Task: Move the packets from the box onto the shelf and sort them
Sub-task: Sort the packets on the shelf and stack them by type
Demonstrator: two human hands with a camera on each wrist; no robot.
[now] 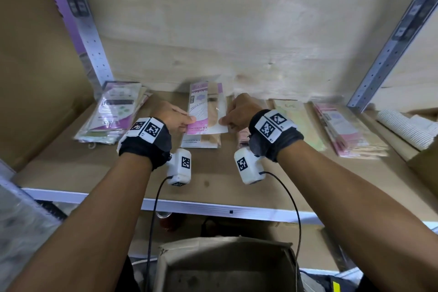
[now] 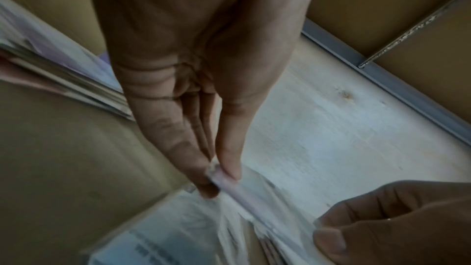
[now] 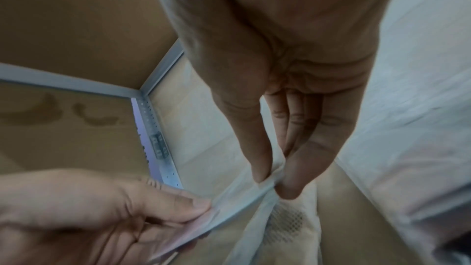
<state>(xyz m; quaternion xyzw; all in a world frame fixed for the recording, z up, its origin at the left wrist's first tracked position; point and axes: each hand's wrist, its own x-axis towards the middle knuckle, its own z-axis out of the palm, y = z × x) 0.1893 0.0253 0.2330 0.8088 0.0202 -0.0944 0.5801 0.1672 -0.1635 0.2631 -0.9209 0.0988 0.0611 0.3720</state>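
A flat pink and beige packet (image 1: 205, 106) in clear plastic hangs just above the brown shelf board (image 1: 213, 173), held by both hands. My left hand (image 1: 176, 117) pinches its left edge between thumb and fingers (image 2: 216, 176). My right hand (image 1: 237, 114) pinches its right edge (image 3: 270, 180). Under it lies another similar packet (image 1: 201, 141). A stack of green and purple packets (image 1: 113, 111) lies at the left. Beige packets (image 1: 298, 118) and a pink stack (image 1: 348, 130) lie at the right. The cardboard box (image 1: 227, 265) stands open below the shelf, its inside dark.
Metal shelf uprights rise at the left (image 1: 90, 38) and right (image 1: 388, 50). A pale wooden back panel (image 1: 237, 31) closes the shelf behind. White ribbed material (image 1: 407, 130) sits at the far right. The shelf's metal front edge (image 1: 213, 208) runs below my wrists.
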